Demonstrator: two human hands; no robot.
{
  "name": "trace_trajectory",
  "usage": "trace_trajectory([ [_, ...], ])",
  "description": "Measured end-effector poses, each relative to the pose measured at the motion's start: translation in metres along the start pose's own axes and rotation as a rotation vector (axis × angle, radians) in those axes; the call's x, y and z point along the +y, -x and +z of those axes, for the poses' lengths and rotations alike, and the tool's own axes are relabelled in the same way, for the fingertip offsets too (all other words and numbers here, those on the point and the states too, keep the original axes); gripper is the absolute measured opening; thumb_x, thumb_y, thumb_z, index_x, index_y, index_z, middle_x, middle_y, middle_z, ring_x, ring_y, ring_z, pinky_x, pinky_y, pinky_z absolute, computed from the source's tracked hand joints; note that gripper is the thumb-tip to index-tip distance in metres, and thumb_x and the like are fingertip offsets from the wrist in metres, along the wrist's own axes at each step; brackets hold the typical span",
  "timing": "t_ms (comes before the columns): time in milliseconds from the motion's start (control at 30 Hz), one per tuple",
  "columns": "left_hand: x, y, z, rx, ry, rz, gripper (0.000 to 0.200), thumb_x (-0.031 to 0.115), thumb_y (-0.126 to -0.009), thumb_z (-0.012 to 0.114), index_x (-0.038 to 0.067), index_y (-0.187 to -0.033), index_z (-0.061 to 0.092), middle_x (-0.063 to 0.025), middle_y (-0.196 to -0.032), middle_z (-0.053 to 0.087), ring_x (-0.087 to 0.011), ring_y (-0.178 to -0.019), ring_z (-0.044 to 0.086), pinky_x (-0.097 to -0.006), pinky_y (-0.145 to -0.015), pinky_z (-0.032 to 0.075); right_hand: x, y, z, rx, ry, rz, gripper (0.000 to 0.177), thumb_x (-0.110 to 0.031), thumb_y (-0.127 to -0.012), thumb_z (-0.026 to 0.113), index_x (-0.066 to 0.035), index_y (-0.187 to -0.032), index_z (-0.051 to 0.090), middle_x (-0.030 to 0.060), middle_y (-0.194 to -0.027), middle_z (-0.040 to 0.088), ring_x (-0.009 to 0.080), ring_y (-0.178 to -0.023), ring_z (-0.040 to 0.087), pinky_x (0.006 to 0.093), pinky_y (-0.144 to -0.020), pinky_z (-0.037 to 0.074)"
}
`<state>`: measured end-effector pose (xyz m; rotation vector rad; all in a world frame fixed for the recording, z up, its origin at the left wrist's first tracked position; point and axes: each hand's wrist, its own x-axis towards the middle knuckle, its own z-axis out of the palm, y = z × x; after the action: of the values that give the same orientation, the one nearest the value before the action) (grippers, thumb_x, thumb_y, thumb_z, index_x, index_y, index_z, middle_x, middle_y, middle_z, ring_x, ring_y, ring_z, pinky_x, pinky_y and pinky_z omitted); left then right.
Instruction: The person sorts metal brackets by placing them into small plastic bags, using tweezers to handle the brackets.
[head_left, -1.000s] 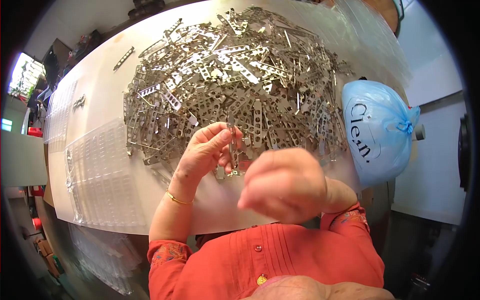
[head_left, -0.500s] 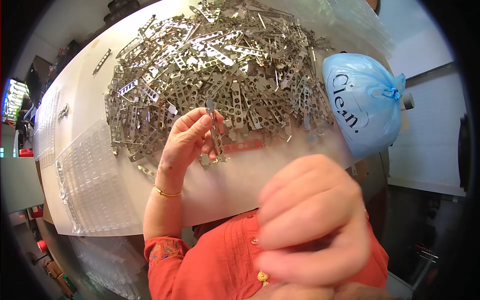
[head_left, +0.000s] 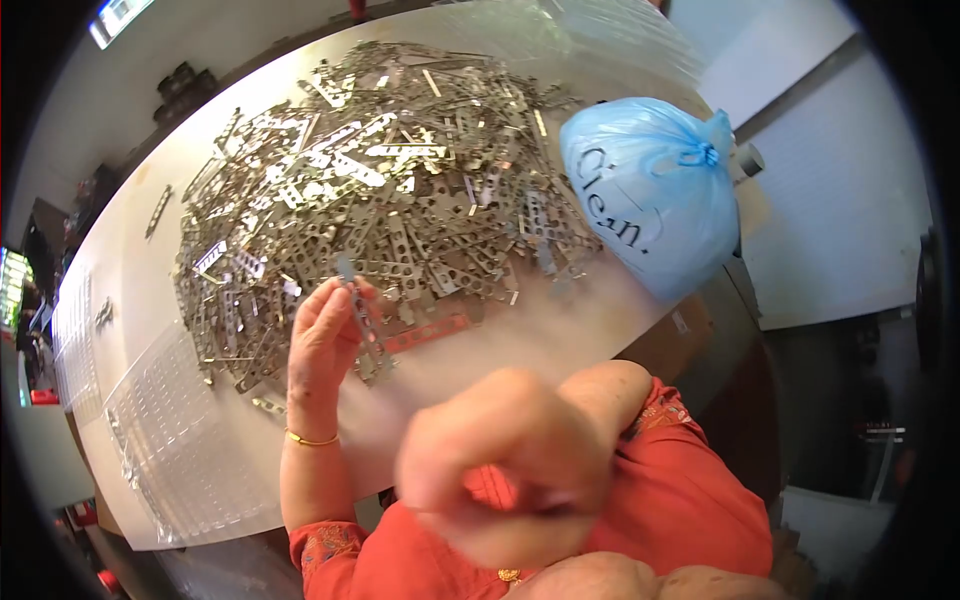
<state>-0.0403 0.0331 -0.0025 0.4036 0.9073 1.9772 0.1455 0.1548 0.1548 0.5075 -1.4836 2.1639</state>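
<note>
My left hand (head_left: 325, 340) pinches a thin metal strip with holes (head_left: 368, 325) between thumb and fingers, holding it up at the near edge of a heap of similar strips (head_left: 380, 190). Close to the camera, in front of the red top, is my right hand (head_left: 510, 450). Its fingers are curled round into a ring and blurred; whether anything sits inside them is hidden. A reddish strip with holes (head_left: 428, 332) lies on the table just right of the left hand's strip.
A tied blue plastic bag (head_left: 655, 195) stands right of the heap on the pale table (head_left: 130, 300). Clear plastic trays (head_left: 190, 430) lie at the left. One loose strip (head_left: 158, 210) rests apart from the heap, and clear plastic sheeting (head_left: 610, 40) lies at the far edge.
The view has shifted, so the heap and bag appear further left. My right hand has moved left and turned, still curled. The left hand keeps its grip on the strip.
</note>
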Motion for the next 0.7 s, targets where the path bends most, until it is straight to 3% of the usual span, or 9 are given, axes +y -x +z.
trace_trajectory([
  [100,-0.005,-0.002,0.0,-0.017,0.019,0.057,0.02,0.017,-0.104,0.053,0.001,-0.111,0.061,-0.0107,-0.102,0.066,-0.024,-0.094,0.065,-0.0388,-0.083,0.056,0.007,0.007,-0.003,-0.031,0.252,-0.038,0.024,0.014,-0.078,0.063,0.007,-0.101,0.059,0.0136,-0.08,0.063,0.0225,-0.061,0.061,0.0326,-0.055,0.05],
  [200,-0.002,-0.002,0.014,-0.038,0.047,0.05,0.02,0.017,-0.105,0.051,0.001,-0.109,0.062,-0.0124,-0.102,0.066,-0.0249,-0.097,0.064,-0.0408,-0.087,0.054,0.004,0.006,-0.03,0.016,0.517,-0.065,0.023,0.007,-0.081,0.073,0.004,-0.1,0.06,0.011,-0.087,0.065,0.0214,-0.072,0.065,0.0325,-0.063,0.052],
  [333,-0.004,-0.001,0.004,-0.005,0.034,0.045,0.019,0.016,-0.104,0.052,0.002,-0.11,0.064,-0.0116,-0.105,0.068,-0.0223,-0.09,0.069,-0.0406,-0.077,0.061,-0.021,-0.007,-0.097,0.162,1.295,-0.291,0.009,-0.002,-0.088,0.07,-0.002,-0.093,0.062,0.0103,-0.085,0.065,0.0218,-0.075,0.066,0.0339,-0.067,0.053],
  [400,-0.003,-0.001,0.006,-0.01,0.046,0.045,0.019,0.016,-0.104,0.052,0.002,-0.11,0.064,-0.0111,-0.105,0.069,-0.021,-0.09,0.07,-0.0399,-0.076,0.062,-0.038,-0.002,-0.135,0.331,1.58,-0.28,0.005,-0.003,-0.089,0.068,-0.003,-0.092,0.064,0.011,-0.087,0.066,0.0265,-0.077,0.066,0.0368,-0.07,0.053],
  [533,-0.004,-0.003,0.002,-0.025,0.056,0.02,0.018,0.016,-0.104,0.054,0.003,-0.109,0.064,-0.0104,-0.105,0.069,-0.0197,-0.089,0.07,-0.0387,-0.075,0.062,-0.076,0.006,-0.185,0.525,2.034,0.005,0.013,-0.015,-0.096,0.06,-0.004,-0.092,0.064,0.0137,-0.09,0.069,0.0348,-0.082,0.067,0.0425,-0.071,0.053],
  [567,-0.005,-0.004,0.0,-0.026,0.057,0.024,0.018,0.016,-0.104,0.054,0.003,-0.109,0.064,-0.0104,-0.105,0.069,-0.0197,-0.089,0.07,-0.0387,-0.075,0.062,-0.082,0.01,-0.196,0.522,2.035,0.0,0.013,-0.015,-0.096,0.06,-0.004,-0.092,0.064,0.0137,-0.09,0.069,0.0348,-0.082,0.067,0.0425,-0.071,0.053],
  [633,-0.007,-0.005,-0.002,-0.052,0.012,-0.007,0.018,0.017,-0.104,0.055,0.003,-0.11,0.064,-0.0098,-0.104,0.07,-0.0196,-0.088,0.071,-0.0383,-0.075,0.062,-0.089,0.014,-0.211,0.398,2.194,0.311,0.018,-0.018,-0.097,0.056,-0.004,-0.095,0.066,0.0154,-0.091,0.07,0.0356,-0.084,0.068,0.0443,-0.073,0.053],
  [700,-0.007,-0.004,0.002,-0.023,-0.001,-0.004,0.018,0.017,-0.104,0.055,0.003,-0.11,0.064,-0.0097,-0.102,0.07,-0.0194,-0.087,0.071,-0.0379,-0.074,0.062,-0.092,0.014,-0.214,0.377,2.22,0.372,0.017,-0.018,-0.096,0.056,-0.004,-0.096,0.066,0.0158,-0.092,0.07,0.0368,-0.085,0.067,0.0454,-0.073,0.053],
])
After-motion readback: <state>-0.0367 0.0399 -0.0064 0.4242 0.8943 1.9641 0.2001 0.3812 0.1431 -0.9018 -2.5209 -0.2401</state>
